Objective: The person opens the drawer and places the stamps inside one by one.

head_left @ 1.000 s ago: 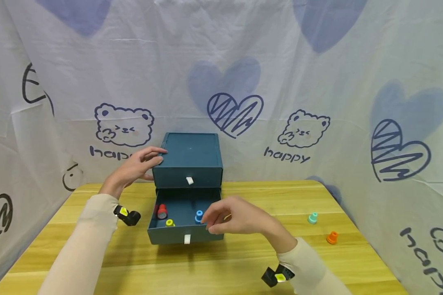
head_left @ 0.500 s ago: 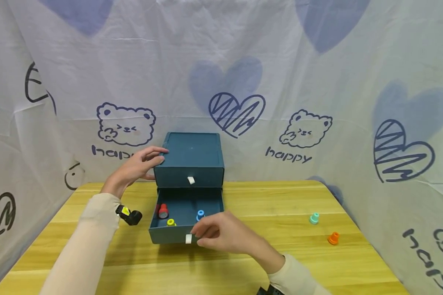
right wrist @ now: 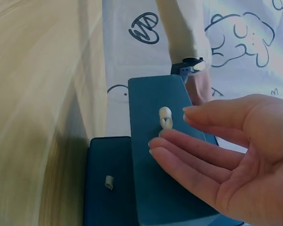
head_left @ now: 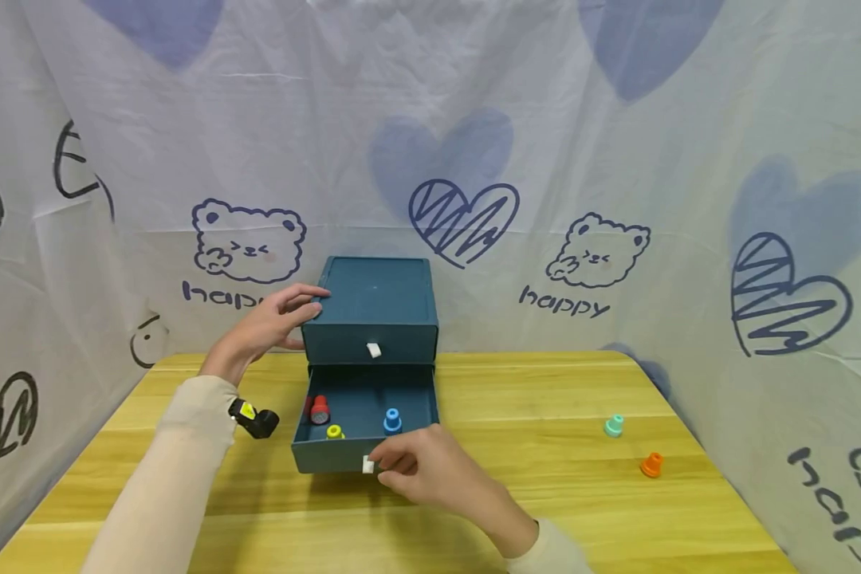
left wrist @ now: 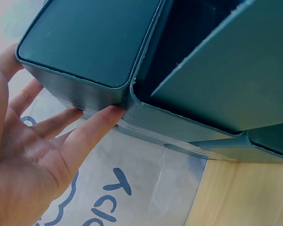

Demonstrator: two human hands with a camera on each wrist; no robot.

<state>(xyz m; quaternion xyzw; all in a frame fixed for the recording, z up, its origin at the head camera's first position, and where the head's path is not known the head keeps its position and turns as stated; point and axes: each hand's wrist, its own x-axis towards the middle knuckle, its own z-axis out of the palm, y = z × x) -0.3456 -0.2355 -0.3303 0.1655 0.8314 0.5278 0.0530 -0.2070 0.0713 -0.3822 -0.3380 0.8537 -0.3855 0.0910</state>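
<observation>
A dark teal two-drawer box (head_left: 376, 291) stands on the table, its lower drawer (head_left: 330, 457) pulled out and its upper drawer (head_left: 337, 344) closed. My left hand (head_left: 261, 331) rests against the box's left side, fingers spread at the top edge; in the left wrist view its fingertips (left wrist: 114, 112) touch the side wall. Just right of the lower drawer's white pull tab (head_left: 368, 465) is my right hand (head_left: 438, 476). In the right wrist view its thumb and fingers stand apart around the tab (right wrist: 165, 113), holding nothing. Red (head_left: 320, 409), yellow (head_left: 335, 432) and blue (head_left: 392, 422) stamp-like pieces are in the drawer.
On the table's right side stand a mint piece (head_left: 614, 426) and an orange piece (head_left: 651, 465) of the same shape. A printed cloth (head_left: 473, 319) hangs behind and beside the wooden table (head_left: 531, 399). The upper drawer has a white tab (head_left: 374, 349) too.
My right hand has moved from above the drawer's right part, near the blue piece, down and left to the lower drawer's tab. The left hand has stayed on the box.
</observation>
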